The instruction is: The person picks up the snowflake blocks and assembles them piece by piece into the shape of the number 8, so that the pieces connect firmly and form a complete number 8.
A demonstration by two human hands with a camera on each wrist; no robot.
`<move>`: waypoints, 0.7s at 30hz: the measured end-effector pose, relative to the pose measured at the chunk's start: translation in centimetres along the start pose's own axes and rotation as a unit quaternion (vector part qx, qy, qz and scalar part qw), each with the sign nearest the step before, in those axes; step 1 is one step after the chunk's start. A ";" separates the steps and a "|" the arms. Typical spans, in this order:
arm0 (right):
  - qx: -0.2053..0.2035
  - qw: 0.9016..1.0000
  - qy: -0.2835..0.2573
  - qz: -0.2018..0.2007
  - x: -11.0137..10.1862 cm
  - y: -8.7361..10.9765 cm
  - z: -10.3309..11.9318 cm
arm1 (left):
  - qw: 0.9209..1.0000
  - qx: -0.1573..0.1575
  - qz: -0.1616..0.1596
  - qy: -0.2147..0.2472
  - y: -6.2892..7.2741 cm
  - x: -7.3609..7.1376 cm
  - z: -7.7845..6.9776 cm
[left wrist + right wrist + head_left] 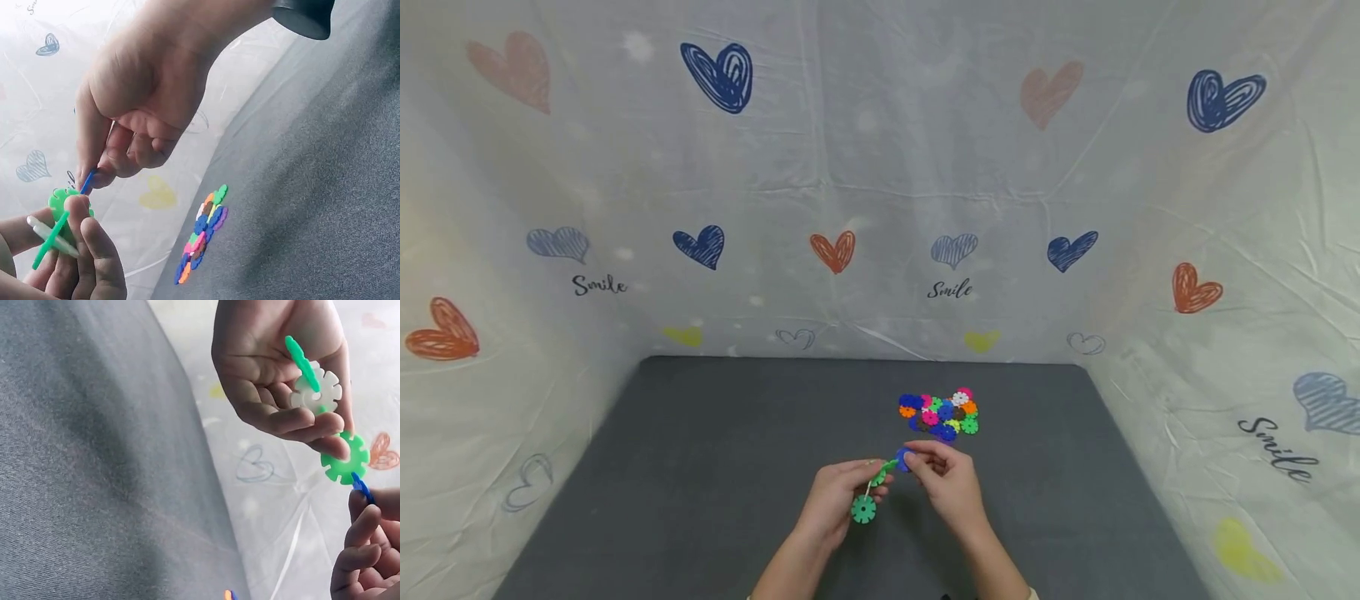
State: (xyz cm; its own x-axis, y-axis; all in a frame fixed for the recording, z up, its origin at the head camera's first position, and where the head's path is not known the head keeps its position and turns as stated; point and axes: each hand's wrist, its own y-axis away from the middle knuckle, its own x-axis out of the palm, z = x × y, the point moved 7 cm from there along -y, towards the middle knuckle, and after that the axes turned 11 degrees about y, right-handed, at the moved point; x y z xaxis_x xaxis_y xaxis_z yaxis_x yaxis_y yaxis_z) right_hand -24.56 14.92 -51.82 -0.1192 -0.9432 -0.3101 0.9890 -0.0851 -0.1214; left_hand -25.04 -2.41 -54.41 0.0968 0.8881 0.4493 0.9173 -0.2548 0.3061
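Observation:
My left hand (835,496) grips a short chain of notched plastic discs. From its lower end hangs a green disc (863,509), slotted into a white disc (331,395). Further up, thumb and fingers pinch a lighter green disc (351,467). Across from it, my right hand (953,487) pinches a blue disc (903,459) between thumb and fingertips. The blue disc meets the rim of the lighter green disc at a slot; how deep it sits cannot be told. Fingers partly hide the joints of the chain.
Beyond my hands, a pile of loose discs (931,417) in several colours lies on the dark grey table (737,450). A pale curtain (880,150) printed with hearts stands behind the table and along both sides.

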 end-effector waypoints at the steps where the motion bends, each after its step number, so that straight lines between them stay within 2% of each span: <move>1: -0.006 1.000 -0.001 -0.002 0.0 0.0 0.1 | 1.000 0.005 0.002 -0.009 0.1 0.0 -0.1; 8: -0.074 0.997 -0.034 -0.010 -0.2 -0.2 1.2 | 0.996 0.071 0.009 -0.057 0.4 0.1 -1.3; 11: -0.082 0.996 -0.033 -0.002 -0.1 -0.4 1.2 | 0.993 0.091 0.016 -0.071 0.4 0.2 -1.4; 13: -0.068 0.997 -0.027 0.003 0.0 -0.5 0.9 | 0.993 0.092 0.023 -0.074 0.5 0.4 -1.3; 17: -0.010 0.999 -0.028 -0.013 -0.3 -0.6 0.0 | 0.993 0.082 0.033 -0.078 0.7 0.8 -0.9; 21: 0.028 0.999 -0.030 -0.035 -0.7 -0.6 -0.5 | 0.990 0.080 0.018 -0.113 0.8 0.8 -0.7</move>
State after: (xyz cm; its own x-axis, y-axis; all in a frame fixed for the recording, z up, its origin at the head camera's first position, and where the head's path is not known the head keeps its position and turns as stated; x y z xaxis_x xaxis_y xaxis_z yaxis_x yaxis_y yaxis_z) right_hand -25.15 15.82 -51.98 -0.1836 -0.9518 -0.2457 0.9821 -0.1668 -0.0876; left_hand -24.54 -2.20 -53.21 0.1984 0.9468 0.2533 0.9593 -0.2406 0.1481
